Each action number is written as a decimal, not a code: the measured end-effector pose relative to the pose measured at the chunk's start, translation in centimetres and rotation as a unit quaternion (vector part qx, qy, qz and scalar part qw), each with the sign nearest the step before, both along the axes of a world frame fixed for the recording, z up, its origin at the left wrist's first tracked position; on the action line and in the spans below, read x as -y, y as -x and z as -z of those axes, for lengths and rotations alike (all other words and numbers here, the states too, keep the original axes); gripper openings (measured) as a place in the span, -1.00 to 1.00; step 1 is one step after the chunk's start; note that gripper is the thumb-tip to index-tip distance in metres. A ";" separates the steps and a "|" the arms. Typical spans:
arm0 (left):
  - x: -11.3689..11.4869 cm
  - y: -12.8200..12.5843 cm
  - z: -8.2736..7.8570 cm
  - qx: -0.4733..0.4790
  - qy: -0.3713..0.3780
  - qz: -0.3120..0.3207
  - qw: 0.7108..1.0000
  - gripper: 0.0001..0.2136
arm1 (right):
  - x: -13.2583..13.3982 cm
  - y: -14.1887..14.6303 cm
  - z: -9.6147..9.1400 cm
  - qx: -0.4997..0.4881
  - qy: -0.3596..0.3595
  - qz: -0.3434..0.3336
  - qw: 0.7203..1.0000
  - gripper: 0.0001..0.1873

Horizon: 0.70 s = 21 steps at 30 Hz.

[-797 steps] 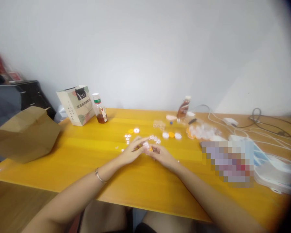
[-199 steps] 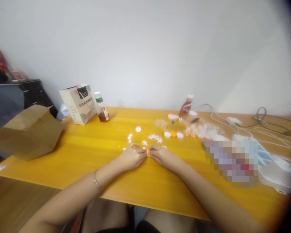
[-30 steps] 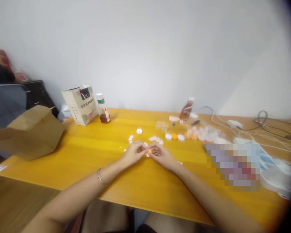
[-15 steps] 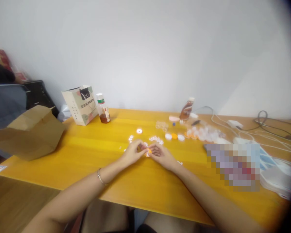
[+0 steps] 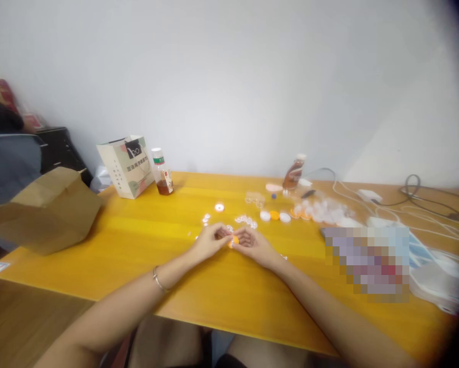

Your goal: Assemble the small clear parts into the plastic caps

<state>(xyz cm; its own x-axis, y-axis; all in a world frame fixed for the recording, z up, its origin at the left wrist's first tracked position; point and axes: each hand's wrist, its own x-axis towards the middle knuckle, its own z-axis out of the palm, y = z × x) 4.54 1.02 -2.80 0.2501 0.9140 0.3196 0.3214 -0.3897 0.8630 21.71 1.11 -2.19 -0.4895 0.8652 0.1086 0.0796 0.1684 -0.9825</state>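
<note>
Both forearms reach in from the near edge and converge at the middle of the yellow table. The left hand, a bracelet on its wrist, and the right hand rest low on the tabletop, fingers curled, their tips pinched together on a small orange piece held between them. Small white pieces lie scattered just beyond, on the far side.

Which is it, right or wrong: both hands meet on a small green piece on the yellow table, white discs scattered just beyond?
Wrong on colour only. In the head view the left hand and right hand meet on a small orange piece, not a green one, on the yellow table, white discs scattered just beyond.
</note>
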 end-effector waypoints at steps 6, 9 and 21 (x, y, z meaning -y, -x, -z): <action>0.0 0.0 0.0 0.009 0.018 0.007 1.000 -0.79 | 0.3 0.1 -0.3 -0.010 0.021 -0.002 1.000 -0.65; 0.1 0.0 -0.1 0.000 0.015 0.001 1.000 -0.78 | 0.3 0.1 -0.5 -0.008 0.034 0.002 0.999 -0.64; -5.4 -1.9 -2.6 -0.120 -0.133 0.049 0.983 -0.80 | 0.2 -1.3 -2.7 -0.100 0.032 0.063 0.992 -0.63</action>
<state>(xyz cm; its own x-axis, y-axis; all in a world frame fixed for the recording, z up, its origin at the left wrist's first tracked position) 6.45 6.39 -0.18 0.4295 0.7745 0.4644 0.4531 -0.6296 0.6311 23.03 0.90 0.51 -0.3509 0.9265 0.1354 -0.1011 0.1063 -0.9892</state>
